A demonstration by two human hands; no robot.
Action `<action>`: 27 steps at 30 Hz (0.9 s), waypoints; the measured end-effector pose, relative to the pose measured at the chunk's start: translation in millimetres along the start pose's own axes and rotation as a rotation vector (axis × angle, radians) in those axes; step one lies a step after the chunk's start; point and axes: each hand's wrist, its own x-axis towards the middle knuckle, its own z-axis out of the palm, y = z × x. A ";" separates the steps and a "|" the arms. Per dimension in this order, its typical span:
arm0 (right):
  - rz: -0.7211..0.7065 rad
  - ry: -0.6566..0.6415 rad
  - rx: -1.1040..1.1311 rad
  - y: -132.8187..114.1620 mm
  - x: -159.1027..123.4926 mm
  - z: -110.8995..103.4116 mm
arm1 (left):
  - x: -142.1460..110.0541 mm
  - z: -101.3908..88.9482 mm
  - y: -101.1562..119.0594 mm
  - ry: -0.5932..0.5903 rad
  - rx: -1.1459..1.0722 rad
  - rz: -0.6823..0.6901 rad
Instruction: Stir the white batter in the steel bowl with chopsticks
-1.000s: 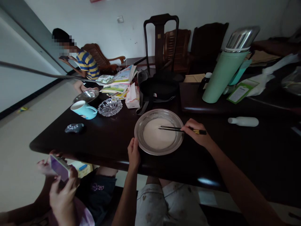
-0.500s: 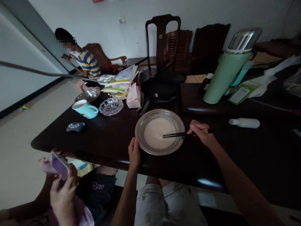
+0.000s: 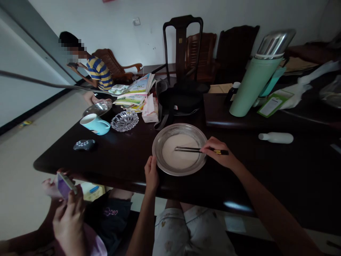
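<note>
A wide metal bowl [image 3: 157, 149] stands near the front edge of the dark table, with a pale, creamy liquid [image 3: 176, 160] in it. My left hand [image 3: 151, 174] grips the bowl's rim at its near left side, fingers closed against the metal. In my right hand [image 3: 217, 151] is a pair of black chopsticks [image 3: 188, 149] with gold bands near the upper ends. Their tips reach into the liquid around the bowl's middle. The right hand is at the bowl's right rim, fingers wrapped around the sticks.
Left on the table [image 3: 128, 153] are a light blue mug [image 3: 94, 123], a glass dish [image 3: 124, 121], a game controller [image 3: 84, 144] and a tissue pack [image 3: 150, 109]. Right stand a green thermos [image 3: 255, 80] and a lying white bottle [image 3: 277, 137]. A person beside me holds a phone [image 3: 65, 186].
My right hand and the chopsticks have moved left, so the tips are now farther across the bowl. My left hand stays on the rim.
</note>
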 end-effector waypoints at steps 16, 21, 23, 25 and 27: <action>0.078 0.108 0.109 0.1 -2.9 -6.9 | -0.5 -0.4 -0.3 -0.037 0.006 -0.005; -0.015 0.010 -0.007 0.0 -1.8 -2.7 | 0.4 -0.7 -2.3 -0.021 -0.013 0.013; 0.024 0.105 0.002 0.8 -2.2 -5.1 | 0.9 -0.9 -3.5 -0.024 -0.021 0.007; 0.066 0.128 0.073 1.3 -3.2 -7.7 | 1.0 -1.0 -4.1 -0.033 -0.025 -0.002; 0.058 0.049 0.117 0.4 -3.5 -7.4 | 0.7 -0.8 -3.7 -0.041 -0.028 -0.008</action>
